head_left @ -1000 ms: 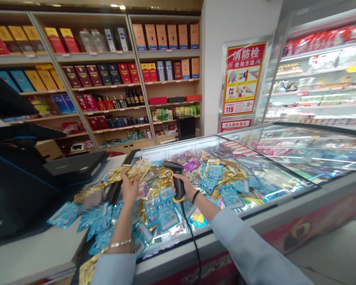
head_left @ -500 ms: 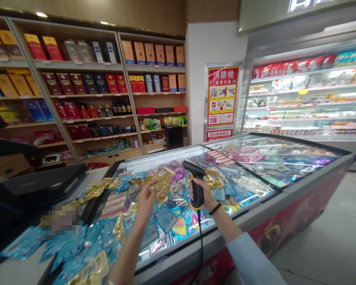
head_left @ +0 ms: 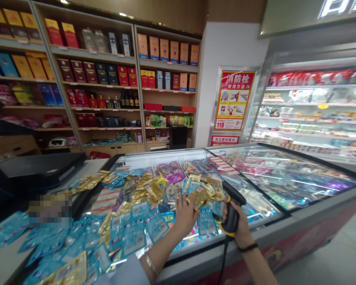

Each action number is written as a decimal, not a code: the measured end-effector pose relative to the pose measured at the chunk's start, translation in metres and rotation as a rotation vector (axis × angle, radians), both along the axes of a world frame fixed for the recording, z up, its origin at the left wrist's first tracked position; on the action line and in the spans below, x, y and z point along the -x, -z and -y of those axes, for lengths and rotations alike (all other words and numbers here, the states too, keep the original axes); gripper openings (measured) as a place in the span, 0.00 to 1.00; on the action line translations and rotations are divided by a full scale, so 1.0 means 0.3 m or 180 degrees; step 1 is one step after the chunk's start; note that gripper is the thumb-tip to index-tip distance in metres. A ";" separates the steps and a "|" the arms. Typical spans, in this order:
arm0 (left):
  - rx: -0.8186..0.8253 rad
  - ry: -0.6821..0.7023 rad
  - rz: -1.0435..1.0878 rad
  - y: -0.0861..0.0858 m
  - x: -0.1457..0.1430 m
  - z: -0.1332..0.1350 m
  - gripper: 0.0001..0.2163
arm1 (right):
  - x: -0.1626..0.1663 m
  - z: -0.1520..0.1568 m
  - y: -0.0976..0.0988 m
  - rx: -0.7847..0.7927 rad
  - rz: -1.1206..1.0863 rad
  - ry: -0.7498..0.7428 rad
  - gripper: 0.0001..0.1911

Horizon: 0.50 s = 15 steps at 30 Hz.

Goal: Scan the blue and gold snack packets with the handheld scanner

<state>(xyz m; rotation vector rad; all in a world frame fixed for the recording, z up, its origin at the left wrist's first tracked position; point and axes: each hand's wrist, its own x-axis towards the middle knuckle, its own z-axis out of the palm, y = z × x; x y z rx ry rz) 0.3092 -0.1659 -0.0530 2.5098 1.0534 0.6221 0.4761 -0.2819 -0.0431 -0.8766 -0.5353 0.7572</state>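
Note:
A black and yellow barcode scanner (head_left: 231, 215) is wrapped in the fingers of my right hand (head_left: 241, 223), its head pointing up and left over the freezer glass and its cable hanging down. My left hand (head_left: 186, 215) lies with fingers stretched out at the near edge of a pile of gold packets (head_left: 200, 194); whether it touches them I cannot tell. More gold packets (head_left: 148, 188) lie to the left of it. Blue packets (head_left: 133, 231) spread over the glass left of my left wrist, and another blue packet (head_left: 207, 221) lies between my two hands.
The glass-topped chest freezer (head_left: 302, 213) runs off to the right. On the left a counter (head_left: 6, 261) holds more blue packets and a dark machine (head_left: 44, 170). Behind stand shelves of boxes (head_left: 99, 73) and a lit open fridge (head_left: 317, 107).
My left hand has moved right and lowered toward the gold packets on the right. The scanner in my right hand has shifted right and down in view. The view has turned slightly left.

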 end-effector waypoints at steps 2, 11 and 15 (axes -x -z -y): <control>0.0002 -0.0028 -0.0278 0.014 0.007 0.012 0.28 | -0.003 0.010 -0.001 0.0085 -0.0042 -0.0047 0.18; 0.0087 0.0419 -0.0369 -0.010 0.040 0.024 0.29 | -0.018 0.014 0.010 0.0515 -0.0269 -0.0091 0.17; 0.0122 0.0466 -0.0280 -0.013 0.057 0.037 0.30 | -0.022 0.015 0.014 0.0622 -0.0310 -0.0082 0.18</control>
